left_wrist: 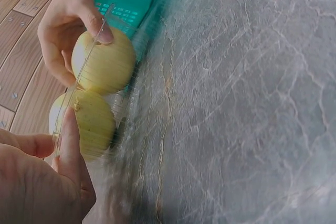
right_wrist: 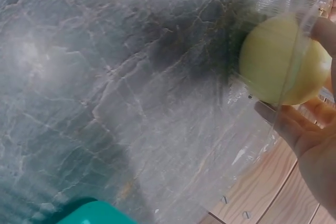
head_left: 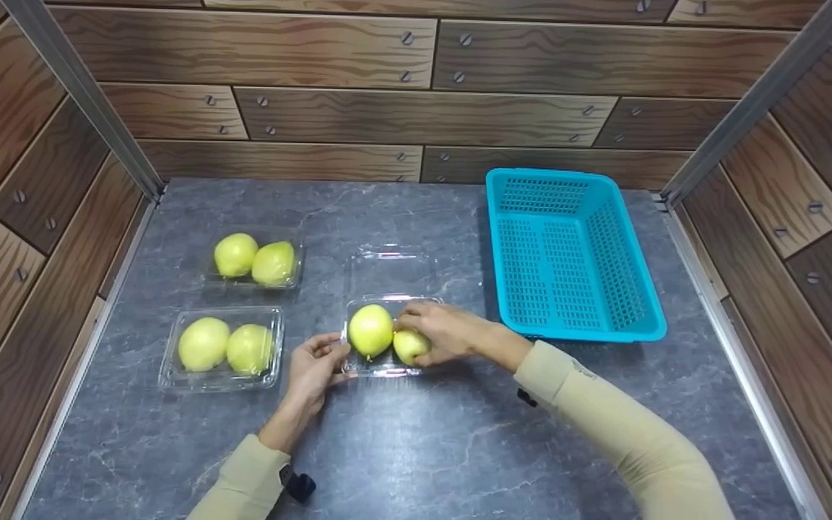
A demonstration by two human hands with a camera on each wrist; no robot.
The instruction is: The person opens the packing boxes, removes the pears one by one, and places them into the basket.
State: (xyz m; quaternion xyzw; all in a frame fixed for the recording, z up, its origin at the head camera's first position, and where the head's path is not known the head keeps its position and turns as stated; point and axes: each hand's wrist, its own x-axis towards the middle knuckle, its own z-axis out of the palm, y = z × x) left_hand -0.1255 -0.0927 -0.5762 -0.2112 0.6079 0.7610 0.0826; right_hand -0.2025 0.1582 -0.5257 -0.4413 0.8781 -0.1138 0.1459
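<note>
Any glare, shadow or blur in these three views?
Head: glare on the marbled tabletop below the clear clamshell; left wrist: the two apples look streaked and hazy through clear plastic; right wrist: dark shadow beside the apple, pale glare toward the left edge.

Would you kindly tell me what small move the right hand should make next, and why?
Probably release the smaller fruit and lift away: the right hand holds it in the clear box, beside another fruit, while the left hand pinches the box's edge and the lid stands open.
</note>
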